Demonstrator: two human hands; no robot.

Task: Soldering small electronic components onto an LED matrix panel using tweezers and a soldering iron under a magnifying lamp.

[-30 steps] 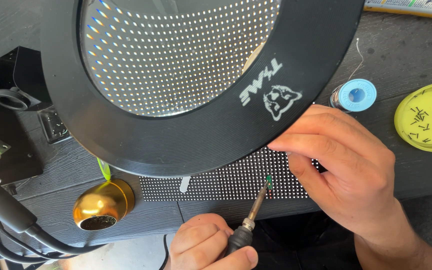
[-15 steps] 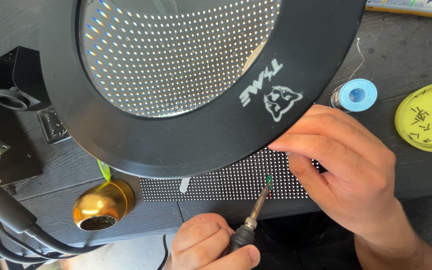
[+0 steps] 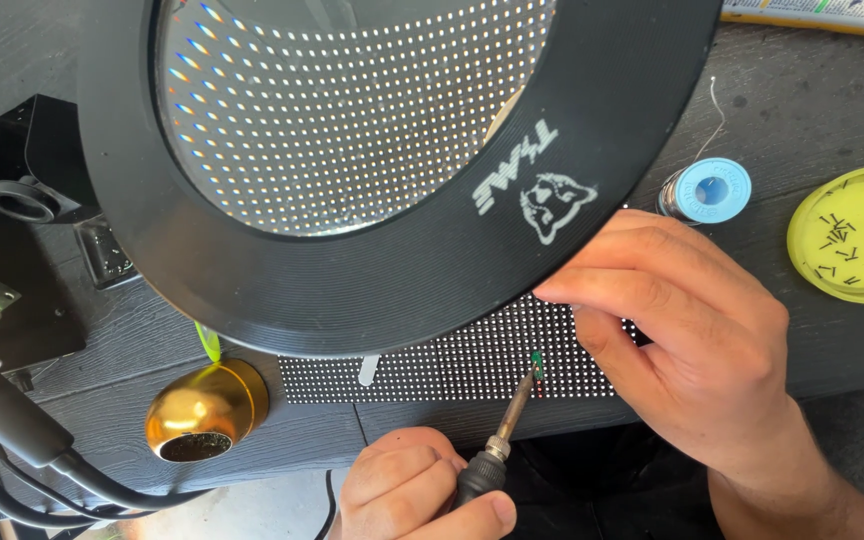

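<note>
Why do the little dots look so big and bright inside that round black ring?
Head view: the round black-rimmed magnifier lamp enlarges the dotted black panel under it, so dots seen through the lens look bigger, brighter and slightly curved, with coloured fringes at the left edge; the shiny gold dome-shaped holder shows glare.

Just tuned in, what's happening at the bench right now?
A person is working on a dotted LED panel under a round black magnifier lamp. The left hand grips a soldering iron with its tip down on the panel's near edge. The right hand rests on the panel beside the tip, fingers tucked under the lamp rim. A solder spool, a yellow lid of small bits and a brass tip cleaner sit nearby.
</note>
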